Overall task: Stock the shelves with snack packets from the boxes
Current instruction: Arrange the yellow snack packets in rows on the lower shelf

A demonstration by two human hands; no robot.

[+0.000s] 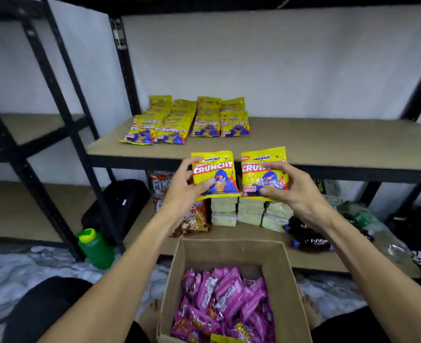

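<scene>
Now the left hand (184,188) and right hand (292,188) are each gripping a packet.
The left packet (214,173) and right packet (260,160) are hovering before the shelf (316,144) edge; extending the stocked rows (187,122) rightward, labels facing out, is looking wisest.

The tan upper shelf board (303,139) carries four rows of yellow snack packets (184,120) at its ten o'clock corner. On the lower shelf (229,233) red-brown packets (165,191) lie at nine o'clock, pale green bundles (250,211) at twelve and dark bottles (311,241) at three. On the floor (19,268) a green bottle (95,248) stands at eight o'clock and a cardboard box (288,280) at six.
</scene>
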